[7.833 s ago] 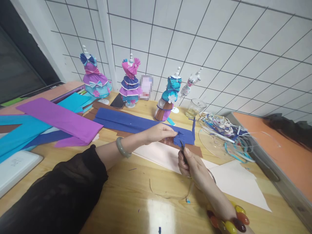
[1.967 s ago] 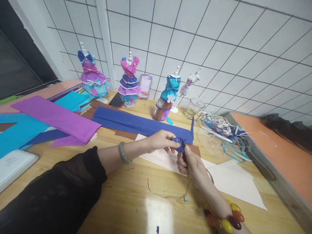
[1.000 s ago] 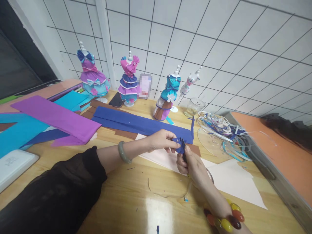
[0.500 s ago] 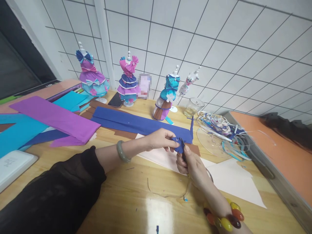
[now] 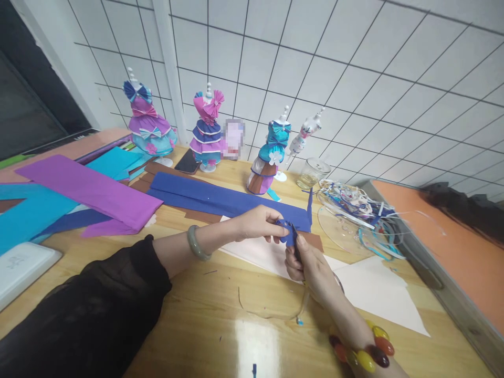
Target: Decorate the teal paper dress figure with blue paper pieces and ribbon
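Near the middle of the table, my left hand [image 5: 263, 224] pinches a small piece of dark blue paper [image 5: 289, 236] between thumb and fingers. My right hand [image 5: 307, 260] is closed around dark scissors [image 5: 296, 244], whose blades are at the right side of the small piece. The scissors' handles are mostly hidden by my fingers. Behind my hands lies a long folded strip of blue paper [image 5: 220, 197], over brown paper [image 5: 315, 242]. White paper [image 5: 378, 289] extends under and to the right of my hands.
Dressed miniature mannequins [image 5: 207, 131] and a bare patterned one [image 5: 305, 131] stand at the back. Beside them are a glass cup [image 5: 313, 173] and a black phone [image 5: 187, 161]. Paper scraps [image 5: 350, 202] lie right, purple paper [image 5: 90, 191] and a white device [image 5: 25, 270] left.
The small blue piece has shifted slightly between my fingers at the scissor blades. Both hands stay almost in the same place.
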`<state>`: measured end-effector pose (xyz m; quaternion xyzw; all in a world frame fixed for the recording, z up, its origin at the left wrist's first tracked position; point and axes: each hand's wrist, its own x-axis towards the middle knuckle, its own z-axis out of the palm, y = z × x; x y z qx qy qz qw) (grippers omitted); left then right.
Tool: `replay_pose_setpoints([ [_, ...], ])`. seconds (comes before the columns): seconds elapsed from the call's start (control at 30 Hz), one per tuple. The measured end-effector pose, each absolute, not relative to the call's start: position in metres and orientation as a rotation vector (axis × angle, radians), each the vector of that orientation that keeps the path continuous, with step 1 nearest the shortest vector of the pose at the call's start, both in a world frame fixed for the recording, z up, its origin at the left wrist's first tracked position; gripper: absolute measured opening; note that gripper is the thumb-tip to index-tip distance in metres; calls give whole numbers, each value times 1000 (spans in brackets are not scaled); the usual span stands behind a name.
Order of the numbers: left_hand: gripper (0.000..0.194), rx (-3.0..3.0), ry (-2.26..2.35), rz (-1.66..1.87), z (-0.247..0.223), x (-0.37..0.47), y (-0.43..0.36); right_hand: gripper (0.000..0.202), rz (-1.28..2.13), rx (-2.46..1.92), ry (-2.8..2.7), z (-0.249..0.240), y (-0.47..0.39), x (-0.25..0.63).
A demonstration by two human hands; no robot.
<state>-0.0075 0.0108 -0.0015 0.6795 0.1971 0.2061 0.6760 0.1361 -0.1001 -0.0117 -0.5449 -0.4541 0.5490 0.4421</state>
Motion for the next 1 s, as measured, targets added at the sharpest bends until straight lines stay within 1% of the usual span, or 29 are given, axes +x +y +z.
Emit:
replay_pose_setpoints([
  [1.0, 15, 1569, 434, 404, 2, -9, 11, 49, 1349, -1355, -1202, -14, -101, 138],
])
